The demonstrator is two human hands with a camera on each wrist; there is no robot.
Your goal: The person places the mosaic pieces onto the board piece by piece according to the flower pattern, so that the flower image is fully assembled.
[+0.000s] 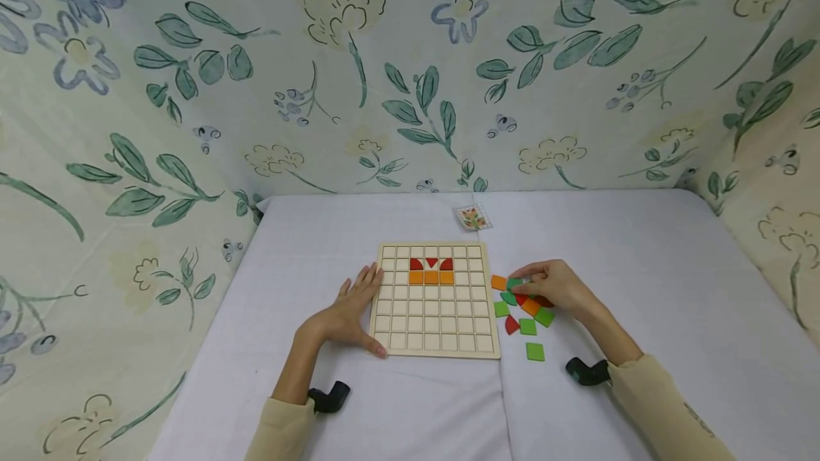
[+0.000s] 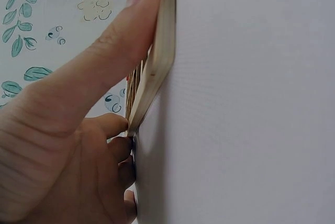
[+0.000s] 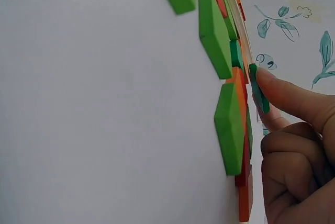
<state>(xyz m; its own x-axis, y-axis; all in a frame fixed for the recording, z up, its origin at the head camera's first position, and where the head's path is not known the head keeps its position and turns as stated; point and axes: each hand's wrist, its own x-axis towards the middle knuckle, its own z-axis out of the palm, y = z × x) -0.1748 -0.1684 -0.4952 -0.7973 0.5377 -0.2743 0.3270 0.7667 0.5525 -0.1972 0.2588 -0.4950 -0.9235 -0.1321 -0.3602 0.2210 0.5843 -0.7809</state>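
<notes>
beige sleeves (image 1: 660,400) lie nearest, the hands apart: the left hand (image 1: 349,315), fingers spread, touches the left edge of a wooden board (image 1: 433,322) mid-tabletop (image 1: 307,247); the right hand (image 1: 556,287) pinches a green piece (image 3: 258,89) off its right edge, by loose pieces (image 1: 535,352). it looks early: six red and orange pieces (image 1: 431,277) placed, most cells bare. a flower-patterned backdrop (image 1: 359,126) rises behind.
</notes>
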